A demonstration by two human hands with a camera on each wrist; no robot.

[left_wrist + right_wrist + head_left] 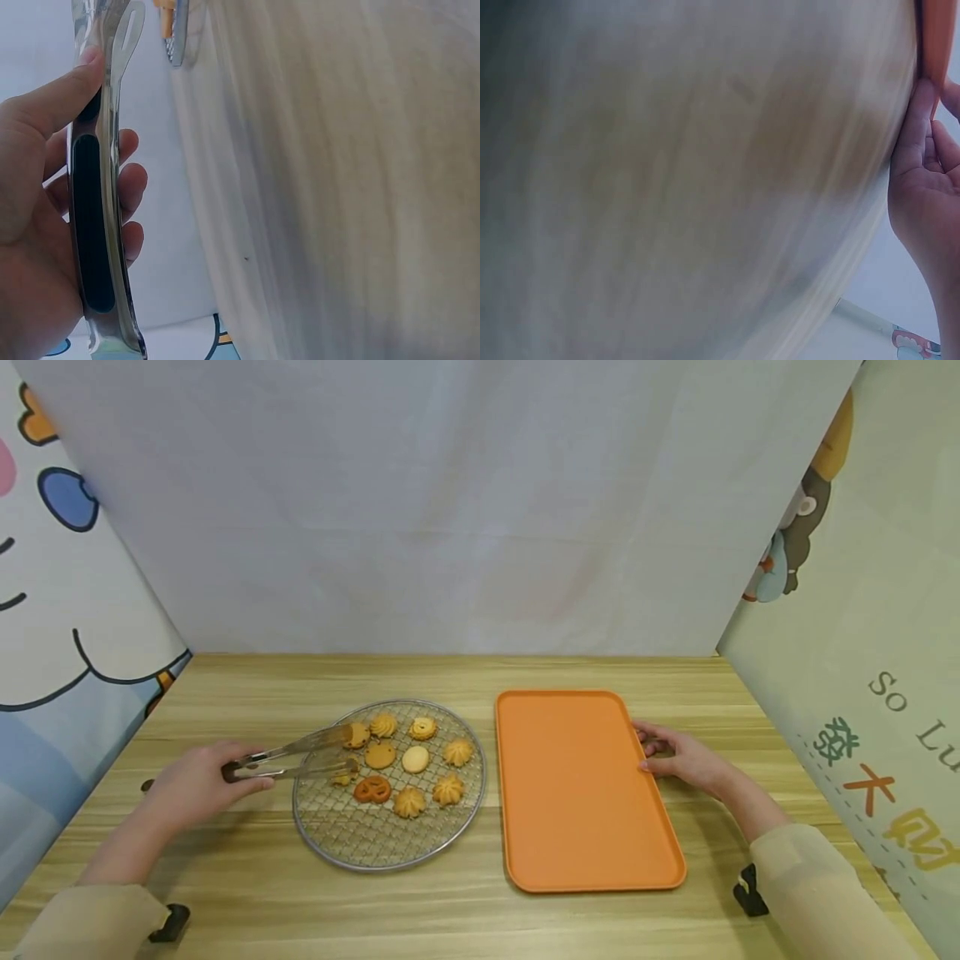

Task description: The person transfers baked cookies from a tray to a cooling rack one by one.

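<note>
The tongs [292, 758] in your left hand [197, 783] are slim polished metal with a dark inlay along each handle, and they reach rightward over the near-left part of the round wire rack [360, 835], their two arms spread a little at the tips. The upper tip touches a ridged biscuit [357, 735] at the rack's far left; the lower tip lies just beside a small piece near the pretzel-shaped biscuit [372, 789]. On the rack you also have swirled golden biscuits [448, 789], a round brown one [379, 755] and a pale oval one [415, 759], all clustered in the far half of the mesh. Just to the right of the rack, apart from it, lies the orange tray [577, 793], flat on the wooden table [450, 910]. Nothing lies between the tongs and the biscuits. Your left grip is curled round the tong handles, thumb [56, 101] pressed along the top arm, fingers wrapped behind. Your right hand [682, 758] rests at the tray's right edge, its fingers loosely bent and touching the rim without closing round it.
</note>
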